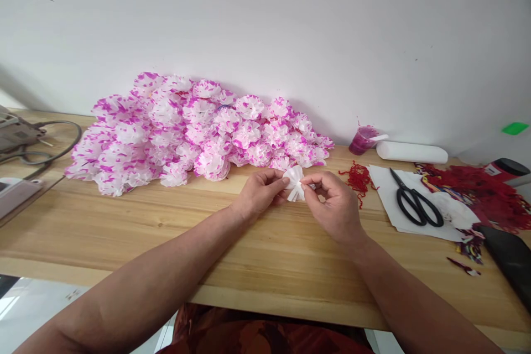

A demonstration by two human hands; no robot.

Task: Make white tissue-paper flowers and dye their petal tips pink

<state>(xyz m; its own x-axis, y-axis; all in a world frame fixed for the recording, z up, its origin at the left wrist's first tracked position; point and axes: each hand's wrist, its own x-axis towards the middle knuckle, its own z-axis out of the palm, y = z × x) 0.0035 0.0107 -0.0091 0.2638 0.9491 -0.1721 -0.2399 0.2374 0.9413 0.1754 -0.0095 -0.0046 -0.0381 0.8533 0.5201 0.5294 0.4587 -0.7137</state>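
Between my two hands, above the wooden table (265,260), is a small white paper flower (295,183) with pleated petals fanned out. My left hand (264,191) pinches its left side between thumb and fingers. From the right, my right hand (332,199) pinches the petals' edge with thumb and forefinger. Just behind, a large heap of white paper flowers with magenta tips (215,133) lies against the wall. Short red yarn pieces (357,180) lie to the right of my right hand.
Black scissors (415,202) lie on white paper sheets (384,188). Behind are a cup of magenta liquid (363,141) and a white roll (412,152). Red yarn (485,193) and a black object (510,257) sit far right. A device with a cable (19,131) stands left.
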